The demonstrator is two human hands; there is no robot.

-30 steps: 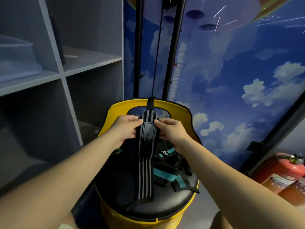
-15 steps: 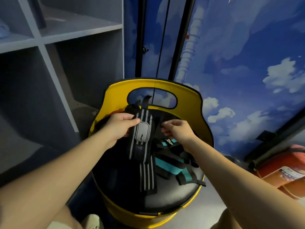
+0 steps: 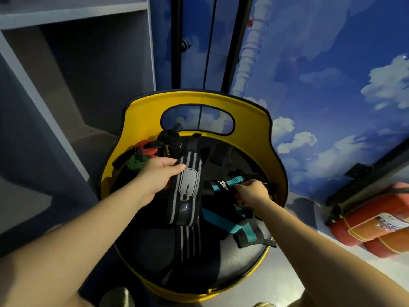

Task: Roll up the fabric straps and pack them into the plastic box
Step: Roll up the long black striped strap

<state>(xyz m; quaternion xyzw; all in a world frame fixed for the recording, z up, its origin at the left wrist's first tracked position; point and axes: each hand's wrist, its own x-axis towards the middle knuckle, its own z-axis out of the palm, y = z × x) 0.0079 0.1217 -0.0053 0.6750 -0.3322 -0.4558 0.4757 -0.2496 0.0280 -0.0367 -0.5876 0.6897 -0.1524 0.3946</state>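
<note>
A black strap with grey stripes and a grey patch (image 3: 188, 193) lies folded over on a round black seat with a yellow back (image 3: 250, 120). My left hand (image 3: 158, 176) grips its upper left edge. To the right lies a black and teal strap (image 3: 223, 185); my right hand (image 3: 252, 192) pinches its upper end. A rolled black strap (image 3: 169, 142), a red one (image 3: 147, 147) and a green one (image 3: 136, 163) sit at the seat's back left. No plastic box shows in view.
Grey shelving (image 3: 73, 63) stands to the left. Black vertical poles (image 3: 177, 41) rise behind the seat, in front of a blue cloud-painted wall. Red fire extinguishers (image 3: 371, 220) lie on the floor at the right.
My right hand left the striped strap and moved right to the teal strap. My left hand lowered the striped strap onto the seat. The camera tilted downward.
</note>
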